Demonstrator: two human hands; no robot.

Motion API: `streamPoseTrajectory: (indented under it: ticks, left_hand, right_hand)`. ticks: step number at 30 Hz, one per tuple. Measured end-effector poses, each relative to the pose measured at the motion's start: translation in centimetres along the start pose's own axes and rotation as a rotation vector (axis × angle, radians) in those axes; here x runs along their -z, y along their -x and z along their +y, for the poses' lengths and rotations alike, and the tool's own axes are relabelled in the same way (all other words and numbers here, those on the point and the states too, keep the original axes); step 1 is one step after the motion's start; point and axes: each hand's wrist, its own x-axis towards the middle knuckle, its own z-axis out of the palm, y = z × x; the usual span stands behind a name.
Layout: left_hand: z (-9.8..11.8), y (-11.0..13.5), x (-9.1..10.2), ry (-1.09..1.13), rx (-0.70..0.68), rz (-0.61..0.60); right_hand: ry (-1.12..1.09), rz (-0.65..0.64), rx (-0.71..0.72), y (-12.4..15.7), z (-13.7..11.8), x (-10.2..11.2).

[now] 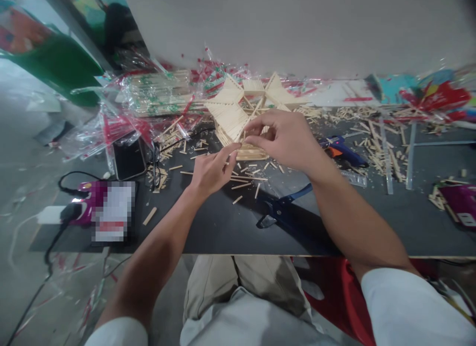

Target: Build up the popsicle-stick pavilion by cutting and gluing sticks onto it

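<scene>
Likely fitting: right hand (288, 140) pinches small stick (244, 136) at wooden model (226, 119), grip of left hand (211, 171) unclear; next move needs careful alignment.

Background: a plain, pale grey panel (297, 33) stands behind the tabletop (219, 232). The tabletop is dark and flat, with a lighter front edge. Floor (22, 138): grey, visible at left, with red scraps (72, 264) strewn on its lower part. Upper left, blurred: a large green item (55, 68). Below right: a red item (342, 296), possibly a stool. Light: cool, with shadows across the tabletop.
</scene>
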Motion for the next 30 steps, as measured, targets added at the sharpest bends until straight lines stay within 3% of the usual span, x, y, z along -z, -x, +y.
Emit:
streamPoseTrajectory:
  ticks: [11,23,30]
  left_hand:
    - [-0.73,-0.14,-0.77,-0.022,-0.303,0.301]
    - [-0.73,-0.12,-0.83,-0.001,-0.324,0.291]
    - [-0.73,-0.07,-0.80,-0.021,-0.318,0.281]
  right_hand:
    - [-0.097,0.043,0.098,-0.11,0.70,-0.55]
    - [-0.056,0.041,0.148,-0.11,0.77,-0.52]
    - [-0.074,0.025,0.100,-0.07,0.48,-0.46]
